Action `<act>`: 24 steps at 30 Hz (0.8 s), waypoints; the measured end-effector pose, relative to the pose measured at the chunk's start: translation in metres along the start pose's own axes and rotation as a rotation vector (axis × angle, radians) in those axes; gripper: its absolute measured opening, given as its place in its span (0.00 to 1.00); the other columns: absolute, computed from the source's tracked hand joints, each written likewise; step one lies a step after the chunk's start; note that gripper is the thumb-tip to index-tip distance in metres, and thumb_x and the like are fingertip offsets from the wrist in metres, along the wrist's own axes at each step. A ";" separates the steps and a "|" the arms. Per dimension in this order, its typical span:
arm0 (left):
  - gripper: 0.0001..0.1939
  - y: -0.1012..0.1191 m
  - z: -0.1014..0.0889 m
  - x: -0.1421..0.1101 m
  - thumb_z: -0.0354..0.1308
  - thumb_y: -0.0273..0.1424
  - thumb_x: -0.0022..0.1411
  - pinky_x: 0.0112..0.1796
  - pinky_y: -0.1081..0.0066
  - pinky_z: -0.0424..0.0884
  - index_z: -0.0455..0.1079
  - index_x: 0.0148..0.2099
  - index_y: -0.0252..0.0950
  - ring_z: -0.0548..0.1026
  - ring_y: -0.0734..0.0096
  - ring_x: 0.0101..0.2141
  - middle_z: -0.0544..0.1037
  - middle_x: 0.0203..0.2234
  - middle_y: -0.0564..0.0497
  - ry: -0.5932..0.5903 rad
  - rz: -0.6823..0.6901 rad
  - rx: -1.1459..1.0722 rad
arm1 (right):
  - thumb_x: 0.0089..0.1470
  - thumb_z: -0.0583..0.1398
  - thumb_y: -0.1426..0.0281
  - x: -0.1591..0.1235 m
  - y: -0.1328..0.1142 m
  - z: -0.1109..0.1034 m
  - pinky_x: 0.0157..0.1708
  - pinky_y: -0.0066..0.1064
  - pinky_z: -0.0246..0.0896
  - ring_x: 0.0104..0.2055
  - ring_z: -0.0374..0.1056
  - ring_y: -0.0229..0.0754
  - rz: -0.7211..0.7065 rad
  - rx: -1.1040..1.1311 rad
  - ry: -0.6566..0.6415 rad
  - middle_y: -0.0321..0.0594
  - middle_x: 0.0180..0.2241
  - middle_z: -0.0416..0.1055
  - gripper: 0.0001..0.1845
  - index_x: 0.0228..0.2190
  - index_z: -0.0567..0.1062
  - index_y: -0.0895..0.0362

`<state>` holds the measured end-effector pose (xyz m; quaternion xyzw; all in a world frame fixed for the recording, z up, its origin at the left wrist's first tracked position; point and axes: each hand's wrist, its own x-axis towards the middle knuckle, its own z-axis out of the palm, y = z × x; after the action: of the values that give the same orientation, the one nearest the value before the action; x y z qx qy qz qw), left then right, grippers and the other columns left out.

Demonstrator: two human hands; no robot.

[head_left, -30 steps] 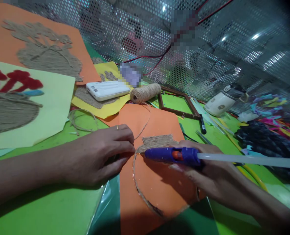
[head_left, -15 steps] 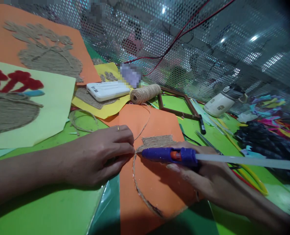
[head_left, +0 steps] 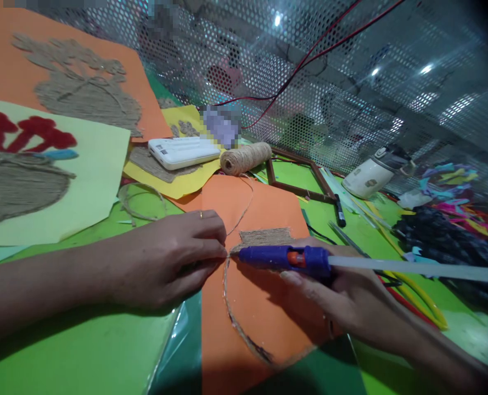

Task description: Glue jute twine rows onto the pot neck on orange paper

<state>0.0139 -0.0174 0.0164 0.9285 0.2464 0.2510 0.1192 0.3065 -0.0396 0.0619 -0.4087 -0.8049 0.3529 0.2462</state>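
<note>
With thumb and fingertips pinched together, my left hand (head_left: 165, 263) holds the jute twine (head_left: 244, 211) against an orange sheet (head_left: 276, 203). My right hand (head_left: 342, 299) grips a blue hot glue gun (head_left: 276, 258), with a long whitish glue stick (head_left: 392, 264) out of its back. The nozzle tip is right at the left fingertips, by the edge of a block of glued twine rows (head_left: 264, 237). From there a curved twine outline (head_left: 227, 299) runs down the sheet. The twine leads up to a roll of jute twine (head_left: 246, 159). The right hand hides part of the rows.
A white power bank (head_left: 184, 153) lies on yellow paper. Finished twine pictures (head_left: 87, 101) are on the left. Behind stand a brown frame (head_left: 301, 192), a black marker (head_left: 340, 211) and a white bottle (head_left: 369, 175). Yellow-and-red-handled scissors (head_left: 425, 299) lie right, near a black plastic bag (head_left: 425, 230).
The glue gun has moved slightly left, its nozzle closer to the left fingertips. My left hand stays in place on the twine. The view has shifted slightly.
</note>
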 end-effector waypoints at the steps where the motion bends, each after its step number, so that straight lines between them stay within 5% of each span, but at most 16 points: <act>1: 0.12 0.000 0.000 0.000 0.52 0.24 0.72 0.39 0.64 0.76 0.79 0.43 0.36 0.78 0.61 0.37 0.79 0.37 0.42 -0.003 0.001 -0.002 | 0.68 0.64 0.64 0.000 0.000 0.001 0.35 0.30 0.82 0.38 0.81 0.45 -0.006 -0.005 -0.004 0.38 0.40 0.84 0.10 0.48 0.83 0.50; 4: 0.13 0.000 0.000 0.001 0.52 0.24 0.72 0.38 0.64 0.76 0.79 0.43 0.35 0.78 0.61 0.37 0.79 0.37 0.42 -0.006 0.003 -0.001 | 0.67 0.65 0.63 -0.001 -0.002 0.002 0.38 0.31 0.82 0.44 0.82 0.48 -0.028 -0.029 0.009 0.40 0.47 0.84 0.11 0.49 0.84 0.50; 9: 0.13 0.000 -0.001 0.001 0.52 0.25 0.73 0.38 0.65 0.76 0.80 0.45 0.36 0.77 0.62 0.37 0.79 0.38 0.42 -0.002 0.004 0.007 | 0.67 0.65 0.64 -0.001 -0.005 -0.001 0.29 0.27 0.77 0.30 0.77 0.41 -0.042 -0.067 0.081 0.33 0.32 0.82 0.10 0.48 0.84 0.48; 16: 0.13 -0.001 0.000 0.000 0.52 0.27 0.73 0.37 0.67 0.76 0.79 0.41 0.36 0.77 0.63 0.36 0.78 0.36 0.43 0.002 -0.016 0.007 | 0.65 0.66 0.64 0.001 -0.002 -0.002 0.28 0.27 0.72 0.30 0.74 0.40 -0.063 -0.086 0.049 0.33 0.31 0.80 0.06 0.37 0.81 0.52; 24: 0.13 0.002 -0.004 0.001 0.53 0.29 0.73 0.36 0.66 0.74 0.78 0.39 0.38 0.77 0.63 0.35 0.78 0.36 0.44 -0.032 -0.034 0.017 | 0.65 0.65 0.62 -0.004 0.002 -0.030 0.24 0.31 0.65 0.25 0.70 0.41 -0.094 -0.290 0.260 0.36 0.25 0.75 0.14 0.29 0.80 0.54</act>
<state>0.0134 -0.0186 0.0211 0.9292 0.2621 0.2318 0.1193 0.3303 -0.0314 0.0783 -0.4439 -0.8270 0.1656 0.3027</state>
